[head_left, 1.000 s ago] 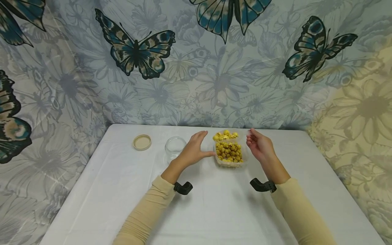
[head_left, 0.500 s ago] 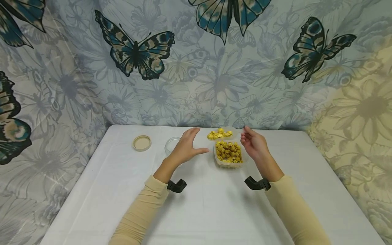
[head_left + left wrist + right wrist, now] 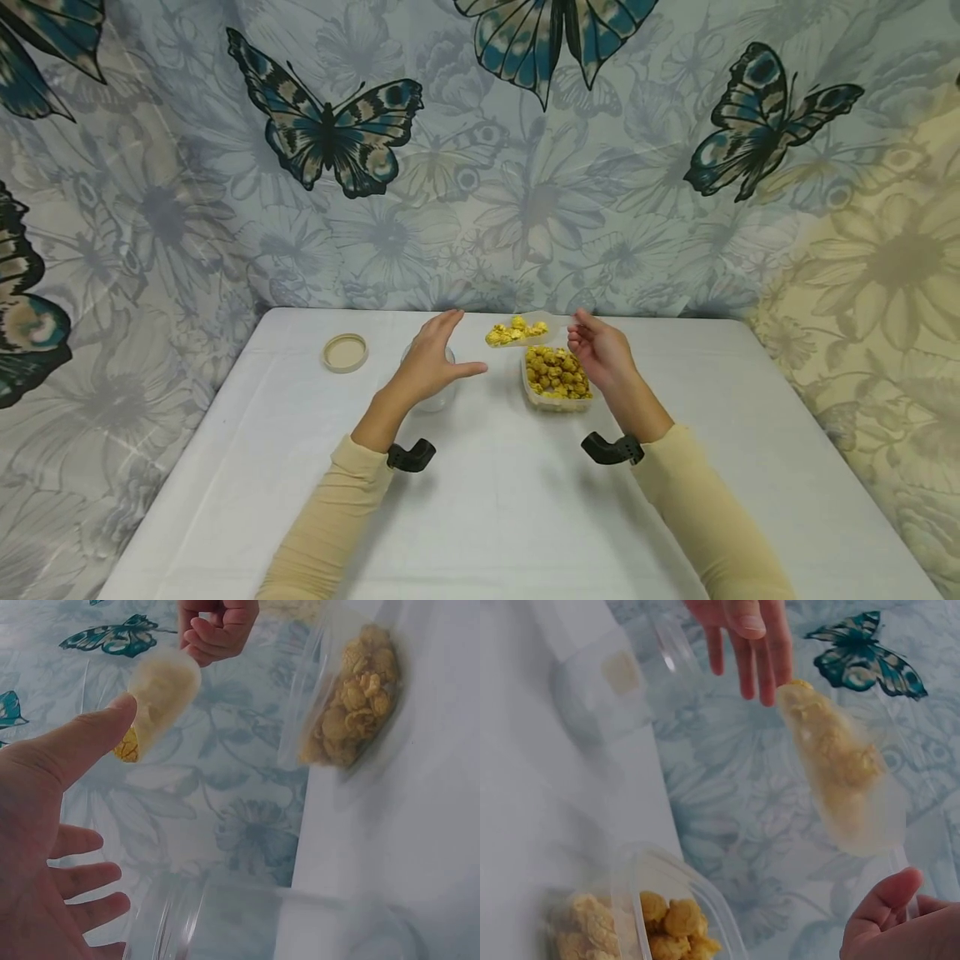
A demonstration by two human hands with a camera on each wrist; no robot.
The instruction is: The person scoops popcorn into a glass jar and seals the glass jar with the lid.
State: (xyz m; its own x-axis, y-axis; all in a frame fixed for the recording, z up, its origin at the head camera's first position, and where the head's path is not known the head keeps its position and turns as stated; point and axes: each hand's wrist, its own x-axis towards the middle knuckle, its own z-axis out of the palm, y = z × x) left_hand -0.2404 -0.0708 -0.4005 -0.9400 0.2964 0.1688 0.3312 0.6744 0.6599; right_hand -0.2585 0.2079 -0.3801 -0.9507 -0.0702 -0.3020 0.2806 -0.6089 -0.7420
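My right hand (image 3: 602, 350) grips the handle of a translucent plastic scoop (image 3: 855, 817) loaded with yellow popcorn (image 3: 517, 332). The scoop is held in the air, left of and beyond a clear plastic tub (image 3: 557, 406) of popcorn. My left hand (image 3: 422, 367) is held over a clear glass jar (image 3: 232, 922), fingers and thumb spread, nothing in its grasp. In the head view the hand hides much of the jar. From the left wrist, my thumb overlaps the scoop's tip; the right wrist view shows the jar (image 3: 592, 694) upright on the table, beyond the tub.
A round beige-rimmed lid (image 3: 345, 353) lies on the white-covered table (image 3: 487, 508), left of the jar. Behind the table's far edge hangs a backdrop (image 3: 480, 217) printed with butterflies and flowers. Each wrist wears a black camera mount (image 3: 412, 456).
The right hand has carried the loaded scoop left, from behind the tub toward the jar. My left hand has moved left too, from between tub and jar to over the jar.
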